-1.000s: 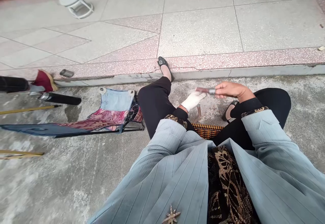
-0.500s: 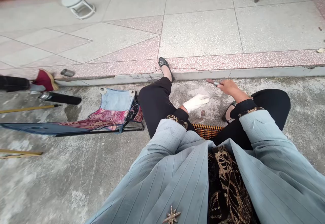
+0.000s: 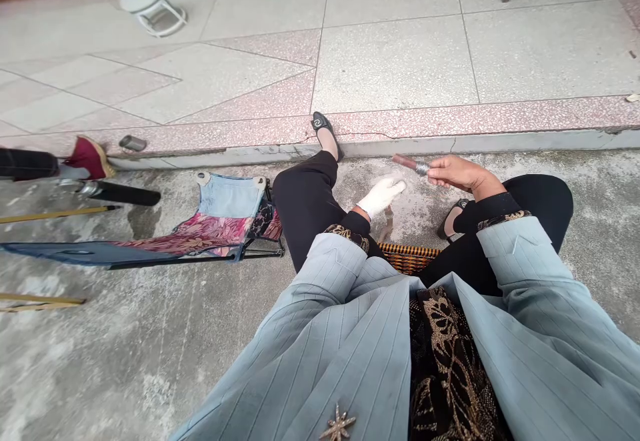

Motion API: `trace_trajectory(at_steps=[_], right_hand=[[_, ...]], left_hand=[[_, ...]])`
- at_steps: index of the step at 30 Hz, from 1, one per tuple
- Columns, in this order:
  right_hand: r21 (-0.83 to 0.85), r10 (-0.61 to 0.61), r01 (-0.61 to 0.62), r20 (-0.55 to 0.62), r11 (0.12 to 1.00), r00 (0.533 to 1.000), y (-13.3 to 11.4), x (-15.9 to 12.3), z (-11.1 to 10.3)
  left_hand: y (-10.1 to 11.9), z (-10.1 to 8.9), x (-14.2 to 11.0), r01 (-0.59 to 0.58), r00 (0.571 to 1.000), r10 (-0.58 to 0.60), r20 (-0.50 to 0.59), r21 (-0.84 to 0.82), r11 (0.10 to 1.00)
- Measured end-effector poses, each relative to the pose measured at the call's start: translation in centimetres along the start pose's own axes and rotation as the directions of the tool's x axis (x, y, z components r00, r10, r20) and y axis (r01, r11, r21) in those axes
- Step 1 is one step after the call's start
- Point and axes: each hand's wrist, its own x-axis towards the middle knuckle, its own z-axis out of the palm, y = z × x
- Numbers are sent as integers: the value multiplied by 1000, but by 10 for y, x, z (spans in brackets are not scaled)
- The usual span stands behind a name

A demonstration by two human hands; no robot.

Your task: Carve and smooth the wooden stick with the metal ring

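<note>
My right hand (image 3: 455, 173), bare, is closed round a reddish-brown rod (image 3: 406, 162) with silvery wire or a metal coil wound round it. The rod's free end points left, above the concrete ground. My left hand (image 3: 384, 195), in a white glove, is low between my knees, its fingers curled in. Just below the glove, a slim brownish piece (image 3: 387, 222) shows beside the woven seat; I cannot tell whether the left hand holds it. The rod and the glove are apart.
I sit on a woven seat (image 3: 410, 259) facing a low tiled step (image 3: 400, 121). To the left are a folding chair (image 3: 215, 221), a black cylinder (image 3: 125, 194), a small metal cup (image 3: 133, 143) and another person's red shoe (image 3: 87, 159). A white stool (image 3: 153, 7) stands farther back.
My right hand has turned and shifted slightly right, and the rod now shows more of its length. My left hand has moved slightly left. The slim brownish piece has shifted below the glove.
</note>
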Motion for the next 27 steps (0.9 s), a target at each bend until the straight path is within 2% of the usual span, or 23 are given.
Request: trace_trajectory(at_steps=[1, 3, 5, 6, 8, 11, 12, 14, 16, 18, 20, 22, 23, 25, 27], right_hand=[[14, 4, -3, -88, 1000, 996, 2, 1, -2], [-35, 31, -38, -193, 999, 981, 6, 6, -5], [-194, 59, -115, -275, 974, 960, 10, 13, -4], [-308, 66, -167, -313, 937, 947, 11, 17, -3], [-523, 74, -274, -371, 807, 926, 11, 24, 2], [-705, 106, -362, -381, 610, 919, 10, 31, 12], [-734, 162, -372, -343, 568, 925, 10, 31, 15], [-762, 349, -359, -185, 540, 919, 12, 30, 20], [-737, 528, -333, 38, 588, 849, 14, 25, 22], [-660, 572, -296, 247, 691, 782, 13, 18, 19], [-507, 457, -214, 420, 835, 784, 10, 11, 13], [-305, 239, -98, 471, 947, 849, 5, 5, 5], [-210, 131, -44, 422, 977, 897, 3, 2, 2], [-50, -30, 40, 190, 998, 981, 1, 0, -3], [92, -107, 113, -69, 989, 992, 3, 2, -4]], left_hand=[[-1, 3, 0, 2, 999, -3, 42, 22, 1000], [-1, 10, -2, 3, 991, -10, 130, 59, 998], [-1, 15, -3, 20, 984, -32, 177, 69, 997], [0, 17, -4, 23, 983, -35, 181, 66, 998], [1, 19, -5, 19, 983, -30, 178, 62, 998], [1, 16, -5, -13, 973, -24, 230, 157, 988], [1, 14, -5, -42, 970, -13, 242, 220, 975], [-1, 11, -5, -110, 967, 22, 253, 339, 934], [-3, 7, -4, -149, 965, 49, 260, 382, 912], [-5, 4, -3, -145, 963, 58, 264, 324, 935], [-6, 3, -2, -123, 967, 74, 245, 193, 973], [-6, 2, -2, -111, 976, 104, 192, 26, 993], [-6, 2, -2, -108, 981, 115, 159, -49, 993], [-7, 3, -1, -103, 985, 119, 122, -136, 985], [-8, 5, -1, -71, 982, 93, 164, -135, 988]])
